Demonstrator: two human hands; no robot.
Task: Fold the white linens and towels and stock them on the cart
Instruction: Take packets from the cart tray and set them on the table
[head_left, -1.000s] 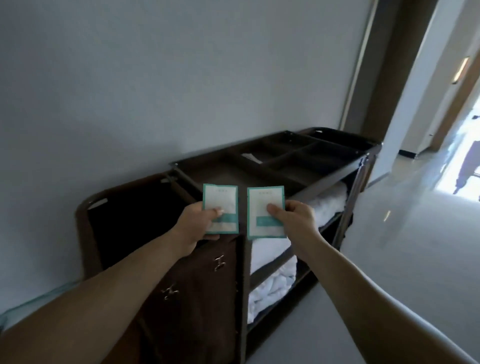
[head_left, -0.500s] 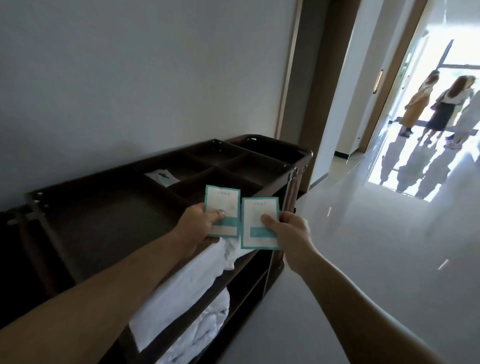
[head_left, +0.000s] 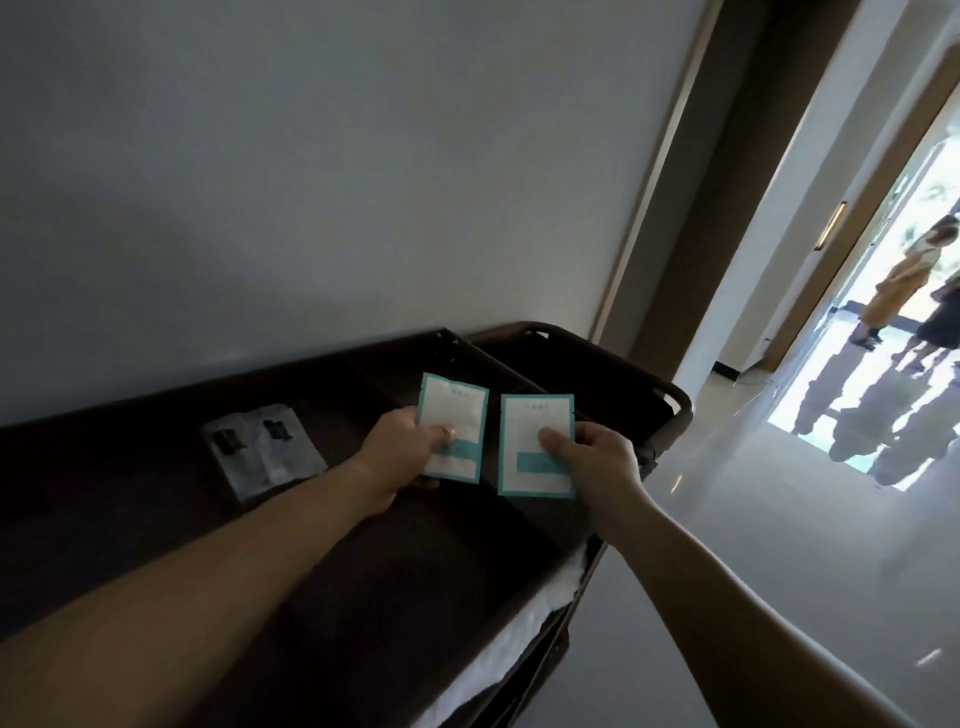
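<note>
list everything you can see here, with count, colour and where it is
cart: 1, dark brown, against the grey wall
left packet: 1, white with teal border, above the cart tray
right packet: 1, white with teal border, beside the left one
sachets: apparently 2, clear, lying in the tray
linens: count unclear, white, shelf under the tray
people: at least 2, one in yellow, far doorway
left hand: 1, pinches left packet
right hand: 1, pinches right packet
</note>
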